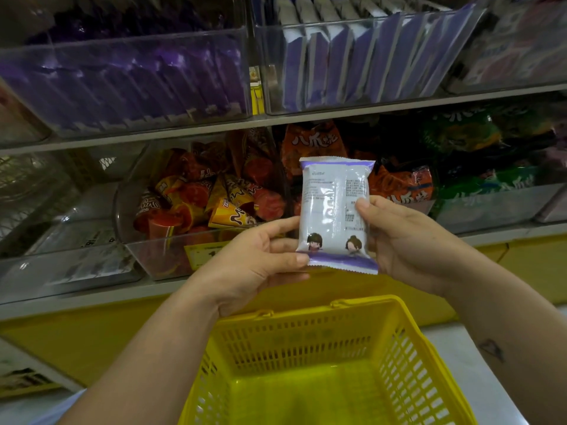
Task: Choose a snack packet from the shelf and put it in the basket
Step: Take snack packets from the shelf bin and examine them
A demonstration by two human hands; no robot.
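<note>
A white and purple snack packet [333, 210] is held upright in front of the shelf, its printed back side toward me, with two cartoon figures near its bottom. My left hand [257, 259] pinches its lower left edge between thumb and fingers. My right hand [408, 240] grips its right side, thumb on the front. Below the hands stands a yellow plastic basket [306, 338] with slotted walls; nothing shows inside it.
Clear bins on the upper shelf hold dark purple packets [138, 84] and light purple packets [352, 62]. The lower shelf has a bin of orange cone snacks [208, 200], orange bags [399, 182] and green bags [478, 148]. A yellow shelf base [92, 338] runs behind the basket.
</note>
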